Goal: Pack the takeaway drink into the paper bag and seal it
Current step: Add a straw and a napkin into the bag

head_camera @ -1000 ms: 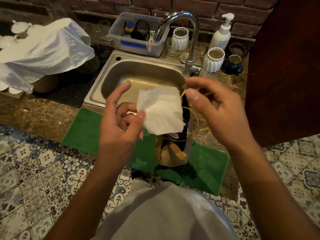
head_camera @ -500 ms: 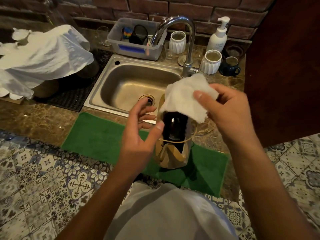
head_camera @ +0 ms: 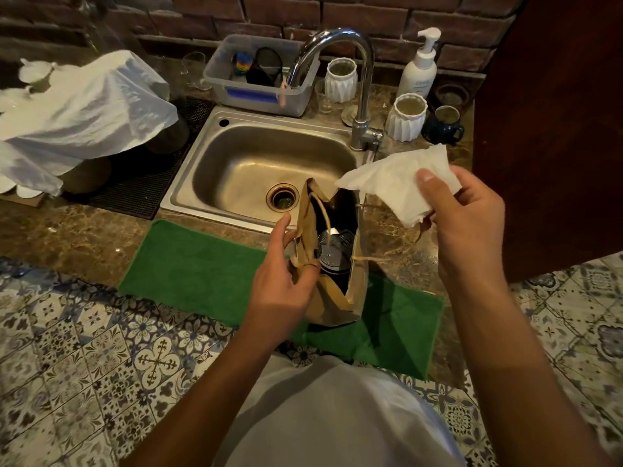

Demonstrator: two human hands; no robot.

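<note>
A brown paper bag (head_camera: 357,284) stands upright and open on a green mat (head_camera: 202,271) in front of the sink. Inside it sits the takeaway drink (head_camera: 333,254), a dark cup with a clear lid. My left hand (head_camera: 279,284) pinches the bag's left rim and pulls it outward. My right hand (head_camera: 468,224) holds a white napkin (head_camera: 394,183) just above and right of the bag's mouth. The bag's twine handles hang loose at both sides.
A steel sink (head_camera: 236,143) with a tall tap (head_camera: 360,79) lies behind the bag. White ribbed cups (head_camera: 404,117), a soap pump bottle (head_camera: 419,67) and a grey tub (head_camera: 256,92) line the back. A white plastic bag (head_camera: 84,106) covers things at left. A dark wooden panel (head_camera: 556,129) stands at right.
The napkin passed from my left hand to my right, which moved it right of the bag. My left hand dropped and took hold of the bag's left rim.
</note>
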